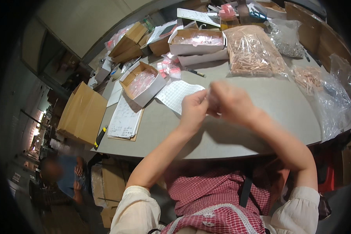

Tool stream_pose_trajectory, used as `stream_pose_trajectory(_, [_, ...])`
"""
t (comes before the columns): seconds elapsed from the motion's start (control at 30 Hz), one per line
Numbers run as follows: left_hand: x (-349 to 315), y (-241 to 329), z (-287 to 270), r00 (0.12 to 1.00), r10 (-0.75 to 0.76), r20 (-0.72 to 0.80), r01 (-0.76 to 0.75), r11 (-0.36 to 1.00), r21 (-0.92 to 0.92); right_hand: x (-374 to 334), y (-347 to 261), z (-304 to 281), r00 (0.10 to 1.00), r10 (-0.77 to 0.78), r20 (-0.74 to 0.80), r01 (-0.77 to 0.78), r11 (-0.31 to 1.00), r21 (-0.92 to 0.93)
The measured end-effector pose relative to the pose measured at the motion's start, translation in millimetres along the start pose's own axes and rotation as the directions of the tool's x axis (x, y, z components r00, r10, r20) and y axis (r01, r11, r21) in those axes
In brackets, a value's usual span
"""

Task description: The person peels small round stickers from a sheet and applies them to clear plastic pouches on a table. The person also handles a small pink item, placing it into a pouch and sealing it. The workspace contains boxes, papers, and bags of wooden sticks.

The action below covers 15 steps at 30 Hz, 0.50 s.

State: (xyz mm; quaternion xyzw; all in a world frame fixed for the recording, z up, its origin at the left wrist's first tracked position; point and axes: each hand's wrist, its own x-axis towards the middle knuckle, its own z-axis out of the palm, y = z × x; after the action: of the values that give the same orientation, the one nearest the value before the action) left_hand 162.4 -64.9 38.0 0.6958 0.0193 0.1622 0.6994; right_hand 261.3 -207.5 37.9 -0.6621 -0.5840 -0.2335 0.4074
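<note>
Above the table, my left hand [194, 109] and my right hand [233, 102] meet with fingers drawn together. Between them a small pale, partly see-through thing [213, 99] shows, too small and blurred to name. Motion smears my right hand, though its fingers look curled in. A sheet of round white stickers [173, 93] lies just beyond my left hand, on the grey table [292, 109]. To its left stands an open white box [150, 91] of small clear packets [142, 82].
At the back right lies a big clear bag of small wooden pegs [249, 54], beside loose pegs [306, 78] and crumpled plastic [333, 109]. A clipboard with papers [124, 121] and a yellow-black cutter [101, 136] edge the left. Another person [68, 173] sits at lower left.
</note>
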Motion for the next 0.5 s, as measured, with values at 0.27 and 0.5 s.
stream_pose_trajectory(0.27, [9.9, 1.9, -1.6, 0.999, 0.023, -0.037, -0.023, 1.000, -0.003, 4.6, 1.5, -2.5, 0.996, 0.051, -0.069, -0.048, 0.998, 0.045])
stream_pose_trajectory(0.5, [18.2, 12.4, -1.6, 0.991, -0.107, -0.079, 0.124, 0.957, 0.262, 14.2, 33.8, -9.3, 0.876, 0.468, 0.118, -0.476, 0.794, 0.378])
